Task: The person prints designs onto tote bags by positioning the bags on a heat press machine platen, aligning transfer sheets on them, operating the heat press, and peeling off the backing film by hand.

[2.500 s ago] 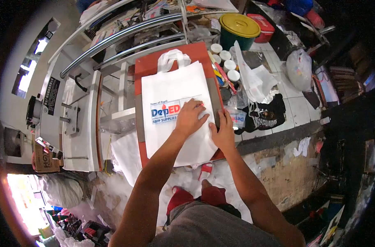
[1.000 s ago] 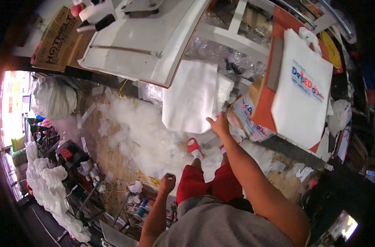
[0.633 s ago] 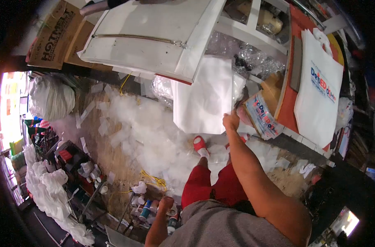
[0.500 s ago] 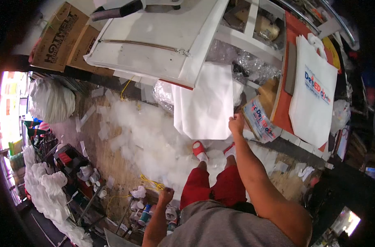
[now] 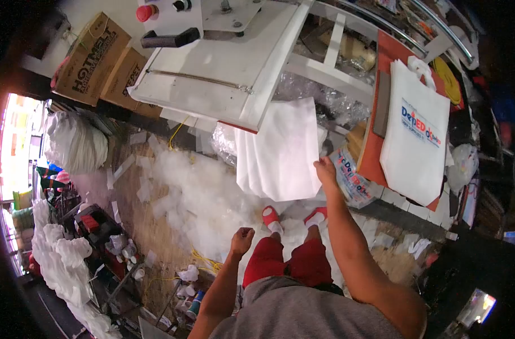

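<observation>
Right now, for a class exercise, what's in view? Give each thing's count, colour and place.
bag: one or more, printed white, right
board: one, red, under the bag
cloth: count unclear, white, centre
boxes: two, brown, upper left
table: one, white, top centre
lid: one, yellow, upper right
sack: one, white, left
cord: two stretches, yellow, floor
clutter: uncounted, mixed, lower left
slippers: two, red, worn
shorts: one pair, red, worn
shirt: one, grey, worn
left hand: one, bare, lower centre
right hand: one, bare, at cloth's edge
</observation>
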Demonstrator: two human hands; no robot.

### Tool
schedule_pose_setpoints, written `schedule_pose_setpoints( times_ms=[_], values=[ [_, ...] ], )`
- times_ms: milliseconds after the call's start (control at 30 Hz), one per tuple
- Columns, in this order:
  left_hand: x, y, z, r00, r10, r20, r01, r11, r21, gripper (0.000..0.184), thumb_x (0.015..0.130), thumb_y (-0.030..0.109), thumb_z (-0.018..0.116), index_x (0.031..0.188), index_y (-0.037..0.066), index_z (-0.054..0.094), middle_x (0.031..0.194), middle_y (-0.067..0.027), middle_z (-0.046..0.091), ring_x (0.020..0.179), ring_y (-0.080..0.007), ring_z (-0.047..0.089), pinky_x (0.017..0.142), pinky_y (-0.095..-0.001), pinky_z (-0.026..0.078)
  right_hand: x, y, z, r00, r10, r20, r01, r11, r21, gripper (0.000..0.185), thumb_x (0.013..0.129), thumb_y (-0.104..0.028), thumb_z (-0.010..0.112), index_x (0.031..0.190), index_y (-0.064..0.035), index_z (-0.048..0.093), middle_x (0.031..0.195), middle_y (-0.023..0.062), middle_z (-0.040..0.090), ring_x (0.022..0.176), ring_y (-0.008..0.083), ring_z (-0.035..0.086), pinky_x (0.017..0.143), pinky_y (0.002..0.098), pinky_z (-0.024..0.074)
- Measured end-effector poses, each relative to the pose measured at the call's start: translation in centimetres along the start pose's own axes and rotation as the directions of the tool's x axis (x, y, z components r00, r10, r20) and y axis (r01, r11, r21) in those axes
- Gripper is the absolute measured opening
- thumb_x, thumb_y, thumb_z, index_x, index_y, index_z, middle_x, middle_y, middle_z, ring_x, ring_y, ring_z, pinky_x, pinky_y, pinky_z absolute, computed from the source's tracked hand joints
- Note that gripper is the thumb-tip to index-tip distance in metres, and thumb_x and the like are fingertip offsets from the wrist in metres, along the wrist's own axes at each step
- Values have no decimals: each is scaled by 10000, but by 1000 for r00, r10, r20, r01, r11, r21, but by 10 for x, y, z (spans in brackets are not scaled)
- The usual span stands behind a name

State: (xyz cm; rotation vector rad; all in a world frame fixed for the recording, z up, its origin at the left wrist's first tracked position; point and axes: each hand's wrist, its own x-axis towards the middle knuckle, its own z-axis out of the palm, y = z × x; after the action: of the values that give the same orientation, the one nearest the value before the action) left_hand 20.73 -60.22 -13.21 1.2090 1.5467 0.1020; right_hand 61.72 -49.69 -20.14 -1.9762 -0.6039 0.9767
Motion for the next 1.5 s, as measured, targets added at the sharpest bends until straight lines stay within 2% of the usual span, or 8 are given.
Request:
schedule_pose_setpoints(
  times_ms=[233, 533, 667, 833, 933, 1000, 1133, 1500],
  values=[
    [-23, 133, -5, 848, -172, 501, 515, 493, -701, 836, 947, 626, 510, 1533, 93, 246, 1465, -181, 446, 1151, -280, 594, 965, -382, 500, -148, -190, -68, 951, 73, 299, -251, 746, 616, 509, 847, -71, 600, 1323, 29, 450, 1084, 147, 645, 973, 243, 649, 869, 368, 529],
    [-91, 337, -109, 720, 526, -453, -692, 597, -407, 449, 948, 68, 600, 1373, 83, 455, 745, 54, 498, 579, -26, 358, 489, -204, 303, -223, -294, -210, 912, -380, 152, 312, 886, 343, 482, 893, -43, 616, 1364, -75, 517, 1077, 50, 651, 918, 117, 592, 830, 261, 489],
    [-114, 515, -107, 346, 864, -367, -866, 444, 229, 436, 898, 58, 623, 1324, -4, 554, 1285, -153, 621, 1196, -253, 576, 1040, -375, 418, -147, -359, -306, 865, -492, -96, 498, 866, 55, 295, 908, -138, 630, 1193, -62, 643, 930, -21, 637, 804, 79, 550, 740, 253, 460],
    [-206, 653, -72, -316, 631, -709, -943, -288, 164, 266, 965, 55, 561, 1227, 14, 574, 1112, -87, 631, 961, -142, 566, 819, -279, 452, -256, -482, -438, -378, -772, -510, 841, -55, -539, 265, 990, -70, 515, 1240, -69, 602, 1241, 111, 618, 1035, 181, 634, 847, 296, 545],
    [-171, 682, -9, -245, 693, -678, -932, -361, -33, 339, 914, -7, 536, 1252, 8, 559, 1150, -131, 606, 1023, -252, 555, 948, -352, 412, -216, -438, -498, -251, -804, -540, 874, 52, -484, 313, 949, -6, 514, 1249, -51, 593, 1261, 136, 616, 1037, 212, 625, 878, 314, 513],
    [-155, 694, 57, -417, 856, -306, -619, -21, 785, 500, 853, 1, 543, 1351, 32, 520, 1118, -183, 590, 1019, -373, 563, 931, -415, 446, -143, -373, -503, 23, -880, -475, 699, 354, -622, 346, 884, 31, 504, 1203, -49, 610, 1118, 176, 641, 949, 297, 635, 814, 386, 504],
    [37, 595, 194, 554, 820, 143, -685, 352, 637, 432, 911, 163, 513, 1341, 161, 562, 1065, -252, 638, 1011, -415, 629, 854, -524, 520, -28, -181, -478, 811, -507, -293, 256, 757, -601, 197, 816, -95, 564, 946, -13, 687, 874, 248, 654, 863, 429, 636, 776, 512, 508],
    [22, 511, 225, 396, 918, -11, -719, 317, 619, 404, 899, 125, 554, 1302, 107, 579, 987, -185, 609, 895, -384, 616, 795, -488, 509, -75, -109, -455, 694, -649, -310, 398, 706, -586, 399, 826, -36, 589, 1224, -48, 607, 958, 205, 640, 915, 412, 593, 829, 486, 482]
  ],
)
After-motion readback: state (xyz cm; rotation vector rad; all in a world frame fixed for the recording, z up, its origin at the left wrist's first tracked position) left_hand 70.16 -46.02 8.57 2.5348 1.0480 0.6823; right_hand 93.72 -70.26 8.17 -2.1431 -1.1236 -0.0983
